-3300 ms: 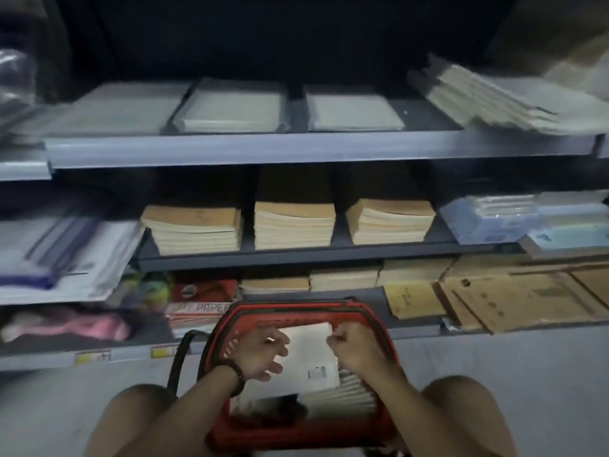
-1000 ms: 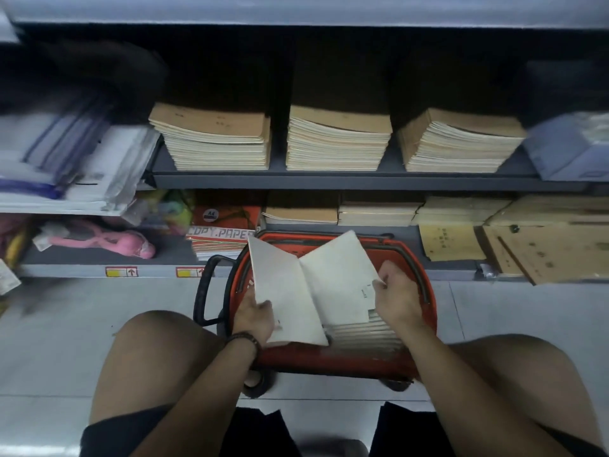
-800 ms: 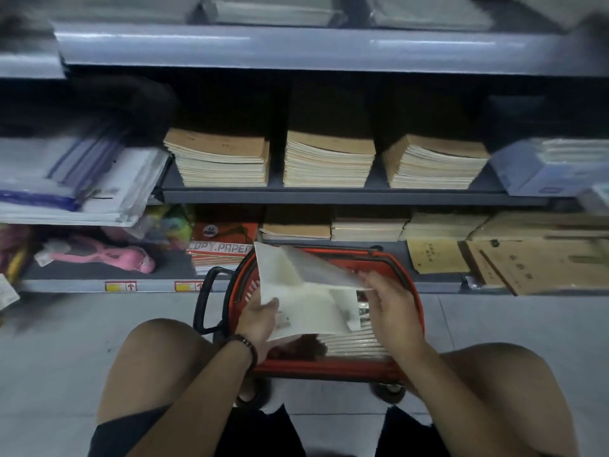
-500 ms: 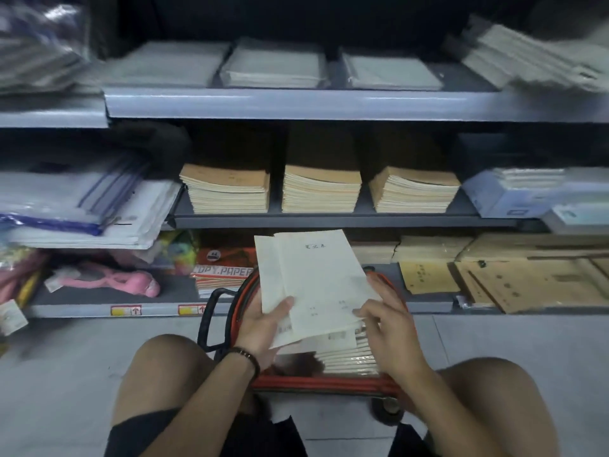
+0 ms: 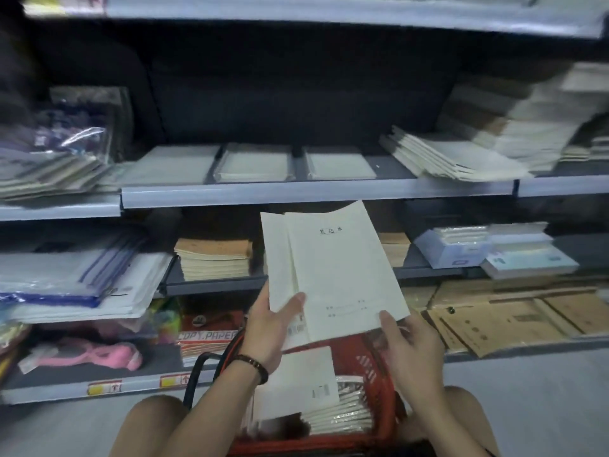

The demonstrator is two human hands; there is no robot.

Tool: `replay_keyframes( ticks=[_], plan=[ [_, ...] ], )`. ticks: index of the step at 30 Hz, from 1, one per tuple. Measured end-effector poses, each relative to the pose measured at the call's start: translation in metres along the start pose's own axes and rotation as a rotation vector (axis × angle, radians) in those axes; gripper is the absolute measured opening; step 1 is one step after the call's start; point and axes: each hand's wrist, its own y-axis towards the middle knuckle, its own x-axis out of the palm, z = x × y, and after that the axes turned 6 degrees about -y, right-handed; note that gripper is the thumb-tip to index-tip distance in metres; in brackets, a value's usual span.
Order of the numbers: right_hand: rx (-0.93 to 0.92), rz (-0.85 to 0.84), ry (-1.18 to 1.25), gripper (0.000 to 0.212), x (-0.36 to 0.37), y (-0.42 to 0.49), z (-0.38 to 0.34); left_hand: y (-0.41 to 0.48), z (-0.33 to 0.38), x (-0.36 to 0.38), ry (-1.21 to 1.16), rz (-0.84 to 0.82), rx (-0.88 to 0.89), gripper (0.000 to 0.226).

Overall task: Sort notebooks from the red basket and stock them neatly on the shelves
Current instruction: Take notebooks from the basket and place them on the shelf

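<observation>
Left hand (image 5: 265, 331) gripped two notebooks (image 5: 333, 268) at 7 o'clock, right hand (image 5: 413, 347) pinched the 5 o'clock corner, cover facing up (to sort by title, I'd guess).

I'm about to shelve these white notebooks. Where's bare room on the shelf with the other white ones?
Bare shelf lies between the rightmost flat stack and the slumped pile, perhaps tight for the notebooks. Leftward the flat stacks sit crowded, narrow gaps only.

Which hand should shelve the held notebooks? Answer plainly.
Left. The left hand grips the notebooks with its thumb across the cover; the right hand only touches one lower corner.
</observation>
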Motion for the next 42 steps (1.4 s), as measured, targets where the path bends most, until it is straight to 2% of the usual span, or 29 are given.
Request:
replay_keyframes(
  ticks=[5,8,12,16,22,26,28,29,31,33,34,36,37,39,40,42],
  plan=[
    [0.108,0.026,0.332,0.014,-0.042,0.019,-0.056,0.011,0.046,0.030,0.087,-0.033,0.069,0.048],
    [0.068,0.064,0.423,0.013,-0.071,0.042,-0.093,0.022,0.074,0.050,0.182,-0.081,0.111,0.062],
    [0.092,0.116,0.574,0.013,-0.105,0.093,-0.138,0.037,0.107,0.080,0.292,-0.125,0.186,0.069],
    [0.128,0.143,0.713,0.010,-0.142,0.165,-0.160,0.051,0.124,0.107,0.358,-0.144,0.181,0.070],
    [0.209,0.179,0.770,0.011,-0.165,0.270,-0.164,0.073,0.139,0.144,0.375,-0.184,0.170,0.066],
    [0.311,0.237,0.712,0.021,-0.163,0.290,-0.146,0.080,0.145,0.163,0.372,-0.204,0.156,0.067],
    [0.358,0.296,0.700,0.018,-0.160,0.289,-0.138,0.082,0.146,0.171,0.374,-0.216,0.152,0.066],
    [0.364,0.342,0.659,0.015,-0.157,0.285,-0.136,0.083,0.148,0.175,0.368,-0.227,0.148,0.066],
    [0.312,0.438,0.367,0.014,-0.150,0.274,-0.137,0.084,0.151,0.185,0.354,-0.239,0.133,0.065],
    [0.063,0.449,-0.034,0.012,-0.139,0.250,-0.147,0.085,0.156,0.194,0.318,-0.236,0.123,0.059],
    [-0.154,0.393,-0.202,0.016,-0.133,0.234,-0.154,0.086,0.159,0.200,0.289,-0.224,0.120,0.056],
    [-0.579,0.142,-0.538,0.038,-0.121,0.202,-0.169,0.085,0.167,0.211,0.228,-0.205,0.112,0.052],
    [-0.695,0.014,-0.736,0.053,-0.114,0.190,-0.175,0.083,0.171,0.217,0.198,-0.208,0.104,0.054],
    [-0.794,-0.092,-1.035,0.065,-0.101,0.173,-0.181,0.078,0.178,0.229,0.155,-0.233,0.089,0.061],
    [-0.808,-0.073,-1.083,0.060,-0.096,0.169,-0.182,0.075,0.181,0.235,0.143,-0.249,0.087,0.064],
    [-0.793,0.030,-1.011,0.049,-0.091,0.168,-0.185,0.070,0.187,0.246,0.099,-0.316,0.085,0.062]
  ],
)
